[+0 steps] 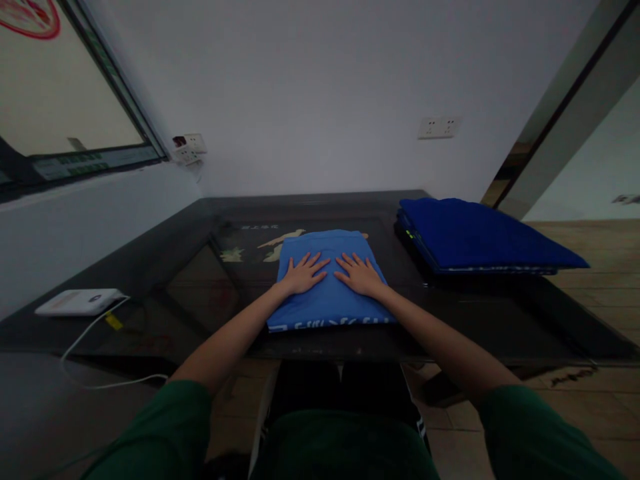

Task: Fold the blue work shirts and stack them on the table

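Note:
A folded light-blue garment [327,303] with white print along its near edge lies in the middle of a dark glass table [190,267]. My left hand [303,273] lies flat on its left half, fingers spread. My right hand [359,274] rests flat beside it on the right half, fingers spread too. Both palms press down on the cloth and neither grips anything. My forearms reach in from green sleeves.
A stack of folded dark-blue cloth [480,237] sits at the table's right rear. A white device [80,301] with a cable lies at the left edge. Wall sockets [439,127] are behind. A window [65,100] is at left, tiled floor at right.

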The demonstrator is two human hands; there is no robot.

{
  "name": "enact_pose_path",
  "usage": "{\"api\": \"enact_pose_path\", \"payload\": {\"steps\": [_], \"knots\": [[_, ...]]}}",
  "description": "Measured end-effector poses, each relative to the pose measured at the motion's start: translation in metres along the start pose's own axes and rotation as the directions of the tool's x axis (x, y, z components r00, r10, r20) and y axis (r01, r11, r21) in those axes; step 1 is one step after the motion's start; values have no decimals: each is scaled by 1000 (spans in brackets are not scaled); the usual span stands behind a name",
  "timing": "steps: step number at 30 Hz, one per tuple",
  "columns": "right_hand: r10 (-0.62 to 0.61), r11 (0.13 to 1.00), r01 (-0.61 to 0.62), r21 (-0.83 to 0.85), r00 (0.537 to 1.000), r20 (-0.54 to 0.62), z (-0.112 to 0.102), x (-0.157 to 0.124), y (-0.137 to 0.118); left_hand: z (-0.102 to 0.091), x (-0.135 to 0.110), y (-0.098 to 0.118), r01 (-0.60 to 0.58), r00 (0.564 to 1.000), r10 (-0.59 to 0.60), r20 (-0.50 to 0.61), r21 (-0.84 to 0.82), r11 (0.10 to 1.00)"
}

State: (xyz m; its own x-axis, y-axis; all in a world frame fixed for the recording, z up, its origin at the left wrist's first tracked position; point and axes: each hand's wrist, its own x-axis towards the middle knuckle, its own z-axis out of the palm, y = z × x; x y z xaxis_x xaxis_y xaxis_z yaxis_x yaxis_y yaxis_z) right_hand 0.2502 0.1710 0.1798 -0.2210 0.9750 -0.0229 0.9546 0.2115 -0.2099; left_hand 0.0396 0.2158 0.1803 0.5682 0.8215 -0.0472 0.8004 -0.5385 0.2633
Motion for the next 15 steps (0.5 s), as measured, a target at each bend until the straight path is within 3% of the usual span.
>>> {"api": "enact_pose_path", "payload": {"steps": [5,10,15], "knots": [[45,999,-45,-7,999,-12,-1,13,4,-5,2,16,16,999,-19,30,92,996],[24,999,-25,-31,1000,-21,-1,5,14,5,-45,34,-205,979,204,17,121,971],[102,994,-102,-34,995,-22,-6,-17,36,7,-94,24,-210,975,219,-31,188,959]]}}
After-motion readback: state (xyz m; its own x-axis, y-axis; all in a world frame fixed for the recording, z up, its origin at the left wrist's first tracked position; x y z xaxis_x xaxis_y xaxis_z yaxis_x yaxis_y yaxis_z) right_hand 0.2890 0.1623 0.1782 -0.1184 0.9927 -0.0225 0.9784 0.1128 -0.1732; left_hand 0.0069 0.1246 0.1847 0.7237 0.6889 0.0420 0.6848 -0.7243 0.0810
